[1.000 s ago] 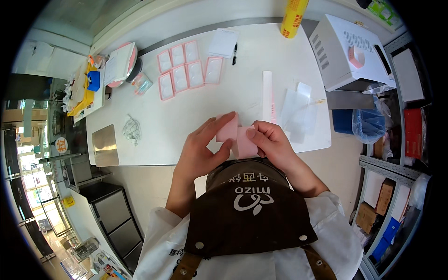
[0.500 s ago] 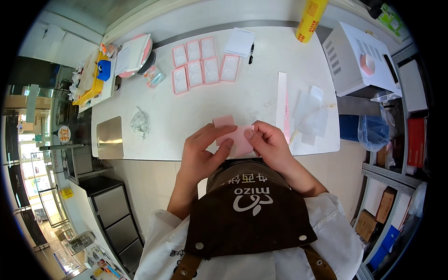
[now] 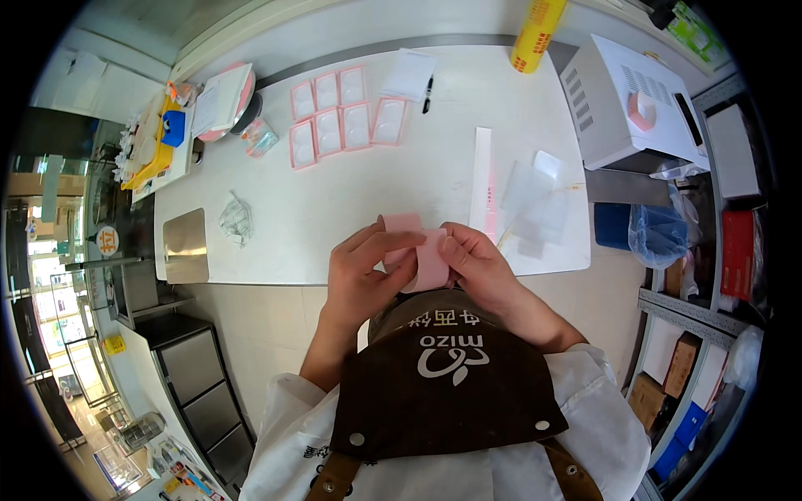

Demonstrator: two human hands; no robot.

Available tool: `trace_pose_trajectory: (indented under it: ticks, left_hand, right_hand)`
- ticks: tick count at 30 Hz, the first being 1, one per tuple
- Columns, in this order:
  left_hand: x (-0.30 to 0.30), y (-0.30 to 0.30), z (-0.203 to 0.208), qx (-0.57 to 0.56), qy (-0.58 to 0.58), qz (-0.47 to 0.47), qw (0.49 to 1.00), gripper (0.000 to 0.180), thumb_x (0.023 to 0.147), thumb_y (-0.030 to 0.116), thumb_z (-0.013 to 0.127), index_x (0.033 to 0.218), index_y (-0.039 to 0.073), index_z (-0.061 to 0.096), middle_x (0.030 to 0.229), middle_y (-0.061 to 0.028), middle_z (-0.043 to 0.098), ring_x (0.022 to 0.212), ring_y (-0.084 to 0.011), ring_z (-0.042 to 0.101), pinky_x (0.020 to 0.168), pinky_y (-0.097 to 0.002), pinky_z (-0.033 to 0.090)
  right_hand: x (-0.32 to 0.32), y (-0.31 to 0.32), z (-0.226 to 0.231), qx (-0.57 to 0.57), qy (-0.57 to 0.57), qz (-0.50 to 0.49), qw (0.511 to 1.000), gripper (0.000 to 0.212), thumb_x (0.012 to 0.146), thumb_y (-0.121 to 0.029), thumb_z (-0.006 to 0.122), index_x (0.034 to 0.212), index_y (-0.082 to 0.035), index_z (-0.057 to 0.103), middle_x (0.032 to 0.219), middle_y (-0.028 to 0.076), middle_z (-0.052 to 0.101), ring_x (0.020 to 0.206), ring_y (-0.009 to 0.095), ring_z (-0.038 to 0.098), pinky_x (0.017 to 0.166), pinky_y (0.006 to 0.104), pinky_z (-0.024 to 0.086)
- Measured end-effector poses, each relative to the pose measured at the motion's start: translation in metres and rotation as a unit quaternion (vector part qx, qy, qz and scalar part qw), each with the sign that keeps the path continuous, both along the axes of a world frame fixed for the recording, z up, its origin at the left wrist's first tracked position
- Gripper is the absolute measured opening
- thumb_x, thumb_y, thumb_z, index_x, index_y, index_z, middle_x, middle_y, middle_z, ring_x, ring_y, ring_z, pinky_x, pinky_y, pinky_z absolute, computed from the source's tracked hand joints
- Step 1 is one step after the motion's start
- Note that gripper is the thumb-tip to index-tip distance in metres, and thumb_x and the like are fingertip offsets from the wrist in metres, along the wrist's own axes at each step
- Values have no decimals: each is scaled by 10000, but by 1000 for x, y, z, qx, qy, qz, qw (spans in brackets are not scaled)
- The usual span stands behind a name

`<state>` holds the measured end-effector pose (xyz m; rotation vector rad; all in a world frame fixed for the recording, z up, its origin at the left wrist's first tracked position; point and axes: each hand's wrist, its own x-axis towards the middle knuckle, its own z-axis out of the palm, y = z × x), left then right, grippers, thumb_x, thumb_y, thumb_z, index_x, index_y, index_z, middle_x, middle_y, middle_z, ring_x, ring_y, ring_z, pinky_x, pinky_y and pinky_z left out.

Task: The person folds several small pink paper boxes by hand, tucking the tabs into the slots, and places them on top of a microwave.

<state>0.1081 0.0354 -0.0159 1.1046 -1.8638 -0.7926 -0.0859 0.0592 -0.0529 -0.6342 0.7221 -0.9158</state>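
Way out at 9 o'clock there's a crumpled bit of clear plastic [image 3: 236, 220] on the white counter [image 3: 334, 192], with a steel plate [image 3: 185, 245] set into the counter just left of it. Up around 11 o'clock sit six pink trays [image 3: 342, 123] laid out in two rows, all flat, none touched.

Center of the view, just past the counter's near edge: the left hand [image 3: 361, 265] has its fingers closed around the left side of a small pink card piece [image 3: 428, 259], thumb tucked under, fingertips on top. Looks to me like a fold or a box flap is being worked. The right hand [image 3: 476, 265] pinches the right edge of the same piece, fingers narrow and curled. Can't tell exactly how the card is creased, the hands cover most of it.

If it were me I'd keep both thumbs close to the crease line and press evenly, since thin card buckles if you squeeze off to one side.

At 2 o'clock from the hands lie a long white strip [image 3: 482, 175] and some clear plastic sheets [image 3: 535, 200]. Farther out at 1 o'clock is a white boxy machine [image 3: 622, 104].
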Motion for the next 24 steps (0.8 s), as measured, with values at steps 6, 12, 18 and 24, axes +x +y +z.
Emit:
trace_pose_trajectory:
  ticks: [6,12,18,24]
  left_hand:
    - [-46,-5,6,-8,-4,-36,999,264,790,-101,678,1014,25,737,880,-86,706,724,-196,640,682,-280,513]
    - [-95,-12,2,7,41,-49,998,247,896,-32,652,1113,53,734,827,-93,689,665,-186,599,614,-294,479]
    - [-136,-16,5,-19,-37,-97,994,334,863,-40,648,1173,59,721,803,-102,657,653,-215,600,593,-319,481]
    - [-159,-25,3,-11,-37,-135,990,437,881,-55,593,1296,59,668,876,-118,666,707,-243,642,631,-336,514]
  right_hand:
    - [-47,6,-1,-63,76,-56,994,189,1054,-230,573,944,-80,608,811,-46,574,707,36,512,621,200,421]
    - [-97,10,3,-29,108,-117,987,226,1050,-247,586,894,-83,599,775,-43,569,661,36,505,570,206,418]
    - [-132,9,7,-22,114,-115,987,265,1048,-281,604,873,-82,606,750,-41,574,621,31,493,545,200,406]
    - [-154,9,11,-60,175,-116,976,308,1073,-298,568,883,-59,605,755,-17,596,628,43,545,560,209,455]
